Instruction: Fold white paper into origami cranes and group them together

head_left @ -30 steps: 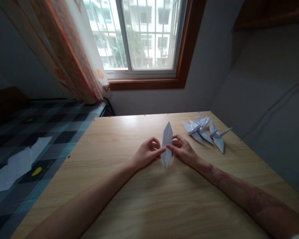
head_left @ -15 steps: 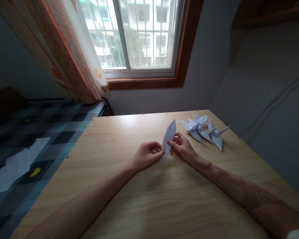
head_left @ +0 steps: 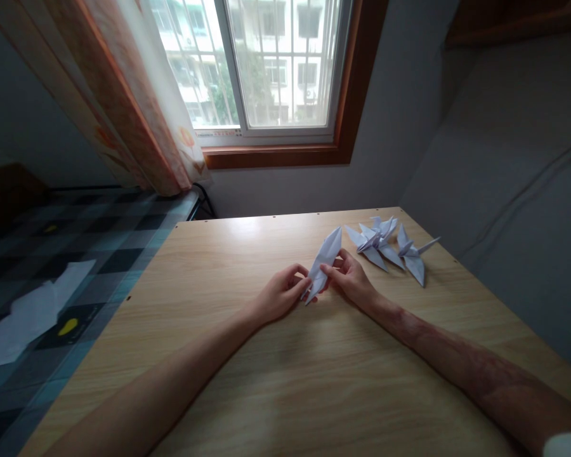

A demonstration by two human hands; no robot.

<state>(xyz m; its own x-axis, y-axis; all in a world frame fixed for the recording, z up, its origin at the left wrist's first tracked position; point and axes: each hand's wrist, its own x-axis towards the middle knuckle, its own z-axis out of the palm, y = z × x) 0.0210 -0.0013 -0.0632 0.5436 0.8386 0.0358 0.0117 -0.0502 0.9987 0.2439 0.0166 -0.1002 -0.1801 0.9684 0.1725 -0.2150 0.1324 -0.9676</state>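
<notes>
A narrow piece of folded white paper (head_left: 324, 259) is held between my two hands above the wooden table, slanting with its upper point to the right. My left hand (head_left: 282, 292) pinches its lower left edge near two thin pointed ends. On the other side, my right hand (head_left: 352, 276) grips it with the thumb on the near face and the fingers behind, partly hidden. Just right of my right hand lie several folded white paper cranes (head_left: 378, 242), bunched together, with one paper crane (head_left: 412, 255) a little apart.
The light wooden table (head_left: 219, 393) stands below a barred window (head_left: 285, 70). At left is a bed with a checked cover (head_left: 9, 235), bearing loose white paper sheets (head_left: 33, 312). An orange patterned curtain (head_left: 128, 108) hangs above it. A grey wall (head_left: 518, 209) borders the right.
The folded paper has tilted further to the right, and its lower pointed ends now show spread slightly apart. My left hand has shifted a little along its lower edge.
</notes>
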